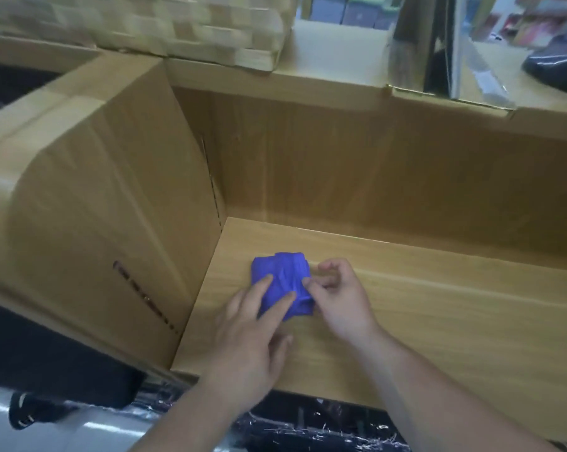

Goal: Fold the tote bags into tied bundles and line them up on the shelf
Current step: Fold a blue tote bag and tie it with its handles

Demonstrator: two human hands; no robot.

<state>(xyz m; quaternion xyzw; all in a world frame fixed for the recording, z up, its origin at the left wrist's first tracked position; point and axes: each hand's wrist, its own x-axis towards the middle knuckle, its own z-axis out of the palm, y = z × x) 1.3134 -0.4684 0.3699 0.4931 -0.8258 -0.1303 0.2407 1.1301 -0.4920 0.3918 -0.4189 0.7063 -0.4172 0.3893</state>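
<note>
Smooth wood-grain shelf (438, 305) is carrying one blue bundle (280, 275) near its left end, beside a cardboard box (96, 207). Left hand (252, 334) is pressing it with straight fingers; right hand (344, 298) is pinching its right edge. Thin, crumpled fabric is looking springy: letting go early could let the squarish packet unfold.

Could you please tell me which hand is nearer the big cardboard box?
Left. The left hand is just right of the cardboard box, fingers resting on the blue bag; the right hand pinches the bag's right edge.
</note>
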